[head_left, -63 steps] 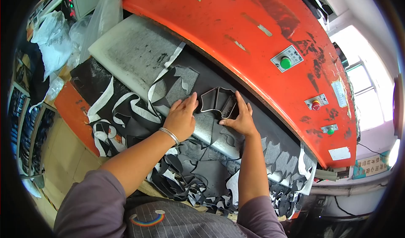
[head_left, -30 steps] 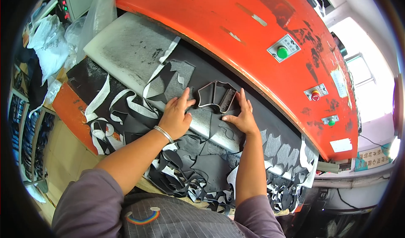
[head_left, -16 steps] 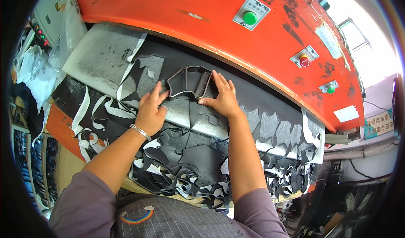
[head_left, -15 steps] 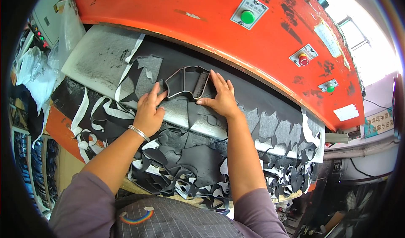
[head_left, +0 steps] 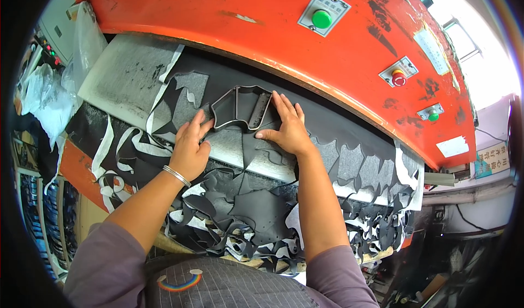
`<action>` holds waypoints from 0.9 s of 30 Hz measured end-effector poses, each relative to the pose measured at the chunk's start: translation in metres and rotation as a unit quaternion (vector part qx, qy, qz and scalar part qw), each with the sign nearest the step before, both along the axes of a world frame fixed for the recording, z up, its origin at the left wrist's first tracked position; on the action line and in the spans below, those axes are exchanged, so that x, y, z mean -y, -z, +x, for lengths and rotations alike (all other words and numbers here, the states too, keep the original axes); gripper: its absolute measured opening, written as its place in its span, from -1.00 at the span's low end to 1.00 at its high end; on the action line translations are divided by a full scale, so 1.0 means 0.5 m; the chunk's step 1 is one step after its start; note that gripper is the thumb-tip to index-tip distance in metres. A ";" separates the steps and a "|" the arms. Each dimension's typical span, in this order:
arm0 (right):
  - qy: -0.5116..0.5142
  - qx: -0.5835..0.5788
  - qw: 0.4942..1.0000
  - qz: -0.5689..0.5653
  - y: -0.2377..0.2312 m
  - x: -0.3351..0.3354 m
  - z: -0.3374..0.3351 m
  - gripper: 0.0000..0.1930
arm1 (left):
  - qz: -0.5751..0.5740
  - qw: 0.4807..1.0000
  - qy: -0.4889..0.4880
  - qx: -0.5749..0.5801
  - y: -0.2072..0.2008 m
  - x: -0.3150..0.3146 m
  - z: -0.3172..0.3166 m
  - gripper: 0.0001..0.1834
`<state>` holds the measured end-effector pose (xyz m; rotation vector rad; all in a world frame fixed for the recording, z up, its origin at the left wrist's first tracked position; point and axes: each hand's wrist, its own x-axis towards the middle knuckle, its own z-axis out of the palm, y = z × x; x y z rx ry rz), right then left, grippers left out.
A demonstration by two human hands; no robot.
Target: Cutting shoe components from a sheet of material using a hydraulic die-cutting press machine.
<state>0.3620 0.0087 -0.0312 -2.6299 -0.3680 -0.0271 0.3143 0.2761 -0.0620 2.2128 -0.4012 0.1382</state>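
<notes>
A metal cutting die (head_left: 236, 105), an angular open frame with a crossbar and a plate inside, lies on a dark sheet of material (head_left: 338, 123) with a grey backing. My left hand (head_left: 191, 144), a silver bangle at its wrist, holds the die's left edge with its fingertips, the thumb standing apart. On the other side my right hand (head_left: 289, 127) grips the die, fingers along the right edge and thumb near the lower corner. Cut-out openings in the sheet lie to both sides, with a pale board showing beneath.
Right behind the sheet rises an orange-red machine beam (head_left: 218, 27) with a green button (head_left: 321, 19) and a red knob (head_left: 399, 78). Dark and white scraps (head_left: 256, 215) pile up along the near side. A pale pad (head_left: 128, 79) lies at left, near plastic bags (head_left: 43, 98).
Both hands and the cutting die stay almost where they were. The whole view has shifted slightly.
</notes>
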 end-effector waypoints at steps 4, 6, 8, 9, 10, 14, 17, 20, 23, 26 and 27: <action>0.008 0.006 1.000 0.004 0.002 -0.004 -0.008 0.16 | -0.004 1.000 0.008 0.012 0.010 -0.004 -0.007 -0.31; 0.009 -0.005 1.000 0.002 0.002 -0.011 -0.012 0.16 | -0.016 1.000 0.005 0.003 0.012 -0.009 -0.012 -0.30; 0.016 -0.025 1.000 0.002 0.000 -0.029 -0.016 0.17 | -0.026 1.000 0.005 -0.014 0.018 -0.019 -0.020 -0.28; 0.005 -0.027 1.000 -0.004 0.006 -0.032 -0.022 0.17 | -0.026 1.000 -0.003 -0.005 0.030 -0.020 -0.023 -0.25; 0.012 -0.016 1.000 -0.008 0.015 -0.024 -0.028 0.17 | -0.038 0.999 -0.003 -0.006 0.036 -0.015 -0.027 -0.24; 0.014 -0.008 1.000 -0.016 0.017 -0.029 -0.032 0.20 | -0.070 0.997 -0.001 -0.019 0.032 -0.022 -0.031 -0.22; 0.019 -0.005 1.000 -0.022 0.024 -0.042 -0.037 0.21 | -0.068 0.997 -0.004 -0.021 0.038 -0.034 -0.036 -0.22; 0.016 -0.013 1.000 -0.018 0.018 -0.041 -0.041 0.20 | -0.069 0.997 -0.004 -0.035 0.026 -0.033 -0.042 -0.24; -0.003 0.002 1.000 -0.014 0.006 -0.046 -0.040 0.21 | -0.142 0.988 0.000 -0.052 0.025 -0.041 -0.031 -0.30; 0.017 0.031 0.996 0.087 -0.025 -0.015 -0.073 0.11 | -0.327 0.937 -0.027 -0.121 -0.007 -0.054 -0.016 -0.38; 0.034 0.051 0.981 0.182 -0.032 0.000 -0.095 0.05 | -0.438 0.878 -0.062 -0.181 -0.021 -0.060 -0.011 -0.42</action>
